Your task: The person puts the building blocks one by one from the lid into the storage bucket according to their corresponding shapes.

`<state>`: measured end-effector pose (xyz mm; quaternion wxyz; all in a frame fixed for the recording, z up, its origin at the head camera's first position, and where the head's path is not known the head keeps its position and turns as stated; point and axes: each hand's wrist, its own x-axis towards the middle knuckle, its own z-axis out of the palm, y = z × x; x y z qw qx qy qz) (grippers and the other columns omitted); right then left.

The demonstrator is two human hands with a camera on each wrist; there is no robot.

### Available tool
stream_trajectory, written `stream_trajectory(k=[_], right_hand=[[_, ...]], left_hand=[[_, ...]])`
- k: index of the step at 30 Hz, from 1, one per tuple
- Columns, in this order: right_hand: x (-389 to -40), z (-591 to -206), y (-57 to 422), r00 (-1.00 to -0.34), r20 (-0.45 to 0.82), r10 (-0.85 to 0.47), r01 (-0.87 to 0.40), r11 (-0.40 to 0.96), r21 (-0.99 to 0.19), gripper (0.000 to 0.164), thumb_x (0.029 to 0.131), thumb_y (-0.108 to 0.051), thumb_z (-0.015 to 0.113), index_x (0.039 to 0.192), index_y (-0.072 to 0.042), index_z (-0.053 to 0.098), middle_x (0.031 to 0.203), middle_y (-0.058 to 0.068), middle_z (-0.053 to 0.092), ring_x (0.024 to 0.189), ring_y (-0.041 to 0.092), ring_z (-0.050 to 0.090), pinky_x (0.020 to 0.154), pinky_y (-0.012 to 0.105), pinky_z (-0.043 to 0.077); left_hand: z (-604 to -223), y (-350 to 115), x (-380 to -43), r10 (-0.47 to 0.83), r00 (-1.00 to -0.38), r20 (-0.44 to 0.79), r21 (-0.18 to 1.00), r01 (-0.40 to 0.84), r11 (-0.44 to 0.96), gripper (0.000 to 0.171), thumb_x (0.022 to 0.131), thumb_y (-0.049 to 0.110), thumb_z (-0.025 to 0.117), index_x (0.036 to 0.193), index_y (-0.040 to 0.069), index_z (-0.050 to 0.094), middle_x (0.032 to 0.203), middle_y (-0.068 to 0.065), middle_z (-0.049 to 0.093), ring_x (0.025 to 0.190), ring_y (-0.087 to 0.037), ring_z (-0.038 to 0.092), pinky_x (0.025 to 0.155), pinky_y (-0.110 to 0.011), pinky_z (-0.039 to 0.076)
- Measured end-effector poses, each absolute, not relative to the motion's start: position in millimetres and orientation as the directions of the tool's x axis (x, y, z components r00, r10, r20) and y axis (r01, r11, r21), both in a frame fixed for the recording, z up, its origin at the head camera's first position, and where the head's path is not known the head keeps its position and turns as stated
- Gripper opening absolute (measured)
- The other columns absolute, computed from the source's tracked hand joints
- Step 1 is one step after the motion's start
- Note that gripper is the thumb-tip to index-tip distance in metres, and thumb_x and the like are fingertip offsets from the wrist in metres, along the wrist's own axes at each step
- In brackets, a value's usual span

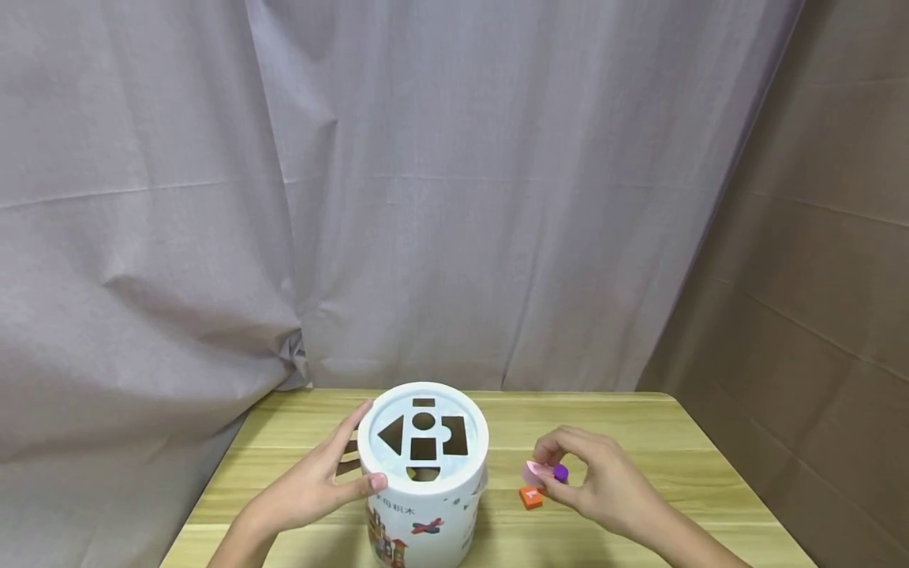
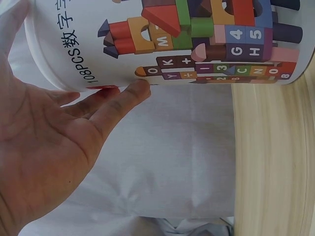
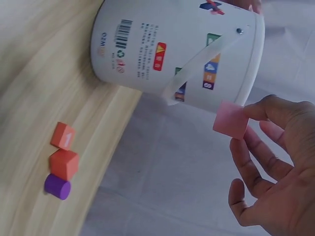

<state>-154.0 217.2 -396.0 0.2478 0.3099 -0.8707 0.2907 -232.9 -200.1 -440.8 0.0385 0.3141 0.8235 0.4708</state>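
A white bucket (image 1: 461,513) stands upright, its lid (image 1: 443,465) pierced by several shaped holes, including a triangle and a circle. My left hand (image 1: 301,493) rests against its left side with fingers spread, the thumb at the front rim. In the left wrist view, fairly straight fingers lie along the printed bucket wall (image 2: 108,29). To the bucket's right, my right hand (image 1: 607,481) pinches a pink block (image 3: 230,119) between thumb and fingertips. The right wrist view shows this block raised above the table. Its full shape cannot be told.
On the wooden table (image 1: 710,481) lie an orange block marked 1 (image 3: 63,136), a red-orange cube (image 3: 64,164) and a purple cylinder (image 3: 57,186), grouped close together. A translucent handle (image 3: 199,61) hangs on the bucket's side. Grey curtain (image 1: 454,237) hangs behind the table.
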Motion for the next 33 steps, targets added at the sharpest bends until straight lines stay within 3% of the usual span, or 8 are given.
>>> stream_trajectory(k=[6, 17, 22, 27, 33], right_hand=[[-155.3, -388.2, 208.1, -0.652, 0.638, -0.410, -0.714, 0.616, -0.334, 0.036, 0.087, -0.006, 0.095, 0.100, -0.030, 0.072, 0.093, -0.018, 0.071, 0.085, 0.003, 0.067, 0.073, 0.013, 0.052], [-162.2, -373.2, 191.9, -0.639, 0.616, -0.461, -0.745, 0.569, -0.347, 0.032, 0.088, -0.011, 0.095, 0.103, -0.030, 0.073, 0.096, -0.020, 0.074, 0.090, 0.001, 0.071, 0.083, 0.014, 0.058], [-167.3, -369.2, 183.4, -0.591, 0.634, -0.499, -0.789, 0.522, -0.324, 0.032, 0.089, -0.004, 0.093, 0.105, -0.025, 0.074, 0.096, -0.015, 0.075, 0.089, 0.005, 0.072, 0.085, 0.016, 0.059], [-171.3, -366.4, 176.2, -0.584, 0.628, -0.515, -0.803, 0.478, -0.356, 0.029, 0.091, -0.003, 0.091, 0.104, -0.024, 0.075, 0.094, -0.013, 0.075, 0.088, 0.006, 0.071, 0.084, 0.015, 0.059], [-174.1, -364.4, 169.2, -0.528, 0.658, -0.537, -0.844, 0.414, -0.340, 0.033, 0.088, 0.003, 0.091, 0.104, -0.020, 0.073, 0.096, -0.009, 0.076, 0.088, 0.008, 0.071, 0.082, 0.015, 0.060]], left_hand=[[-440.9, -200.9, -232.0, 0.554, -0.801, 0.226, 0.802, 0.476, 0.361, 0.106, 0.100, 0.037, 0.084, 0.178, 0.036, 0.011, 0.180, -0.020, 0.032, 0.149, -0.047, 0.057, 0.117, -0.068, 0.053], [-440.5, -200.0, -232.1, 0.555, -0.800, 0.231, 0.809, 0.474, 0.347, 0.106, 0.101, 0.036, 0.084, 0.178, 0.037, 0.011, 0.181, -0.019, 0.031, 0.150, -0.047, 0.056, 0.119, -0.068, 0.051], [-440.4, -200.5, -231.6, 0.552, -0.802, 0.231, 0.807, 0.475, 0.352, 0.106, 0.101, 0.037, 0.083, 0.178, 0.035, 0.011, 0.180, -0.020, 0.032, 0.149, -0.048, 0.056, 0.118, -0.069, 0.051], [-440.0, -200.5, -231.8, 0.552, -0.801, 0.230, 0.807, 0.475, 0.352, 0.105, 0.101, 0.037, 0.083, 0.178, 0.035, 0.011, 0.180, -0.020, 0.031, 0.150, -0.048, 0.056, 0.118, -0.068, 0.052], [-439.7, -200.1, -231.2, 0.554, -0.799, 0.234, 0.808, 0.476, 0.346, 0.105, 0.101, 0.037, 0.083, 0.178, 0.036, 0.012, 0.181, -0.020, 0.030, 0.150, -0.049, 0.055, 0.118, -0.070, 0.052]])
